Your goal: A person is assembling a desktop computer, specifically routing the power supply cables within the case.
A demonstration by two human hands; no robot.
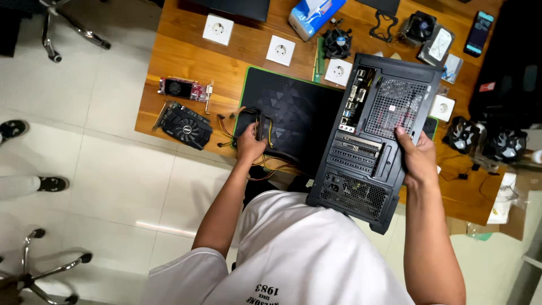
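A black computer case (370, 135) lies on the wooden desk (180, 62) with its perforated rear panel facing up. My right hand (416, 155) grips the case's right edge. My left hand (249, 144) is closed on a bundle of black, yellow and orange cables (265, 133) at the near left corner of the black desk mat (293, 107). The cables trail over the desk's front edge toward my body.
Two graphics cards (183, 125) (183, 88) lie at the desk's left end. White wall sockets (280, 49), several fans (337, 40), a tissue box (313, 16) and a phone (479, 33) are spread across the back. Chair bases (34, 277) and another person's shoes (52, 183) are on the floor, left.
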